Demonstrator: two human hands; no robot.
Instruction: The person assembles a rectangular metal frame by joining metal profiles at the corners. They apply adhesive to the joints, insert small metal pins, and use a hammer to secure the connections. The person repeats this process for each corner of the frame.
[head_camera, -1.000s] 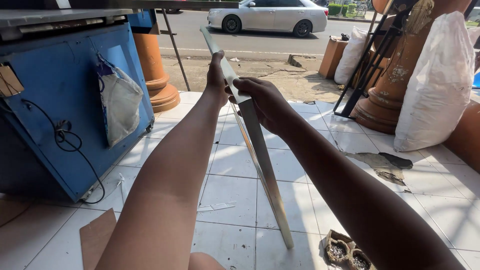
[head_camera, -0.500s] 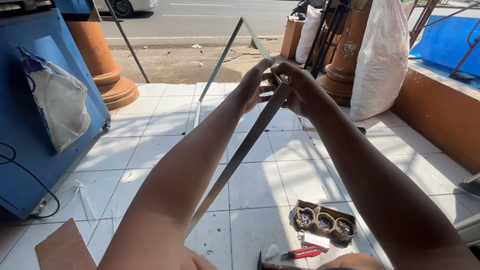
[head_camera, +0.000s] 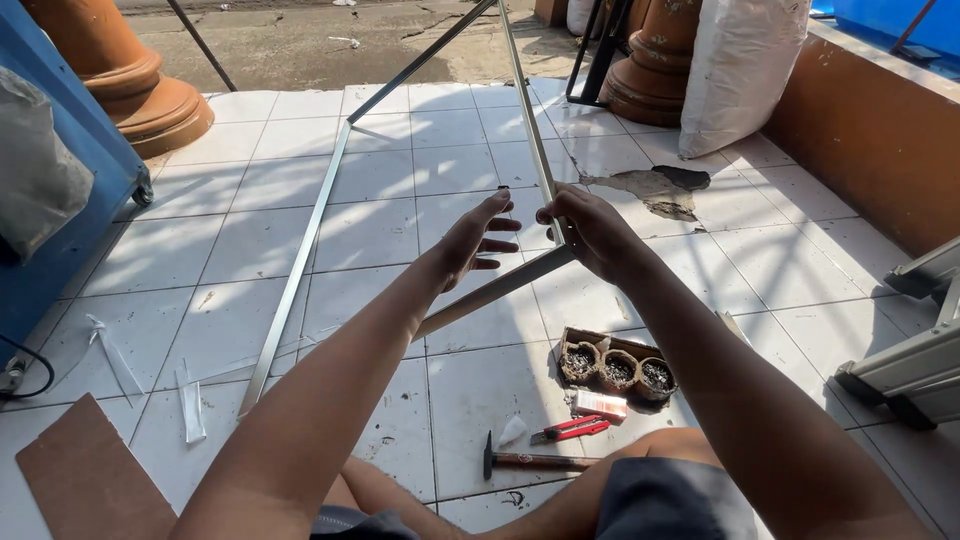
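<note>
right hand (head_camera: 597, 232) pinches the corner joint of the metal frame (head_camera: 530, 140), where one bar runs up and away and another slants down-left. left hand (head_camera: 478, 238), fingers spread, hovers just beside that corner, nearer the slanting bar.

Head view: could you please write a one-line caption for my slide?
Right hand grips the corner of a thin metal frame above the tiled floor; left hand hovers open beside it.

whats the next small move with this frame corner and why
Probably bring the left hand onto the lower bar: only the right hand pinches the corner of the metal frame, while the left hovers open beside it.
</note>
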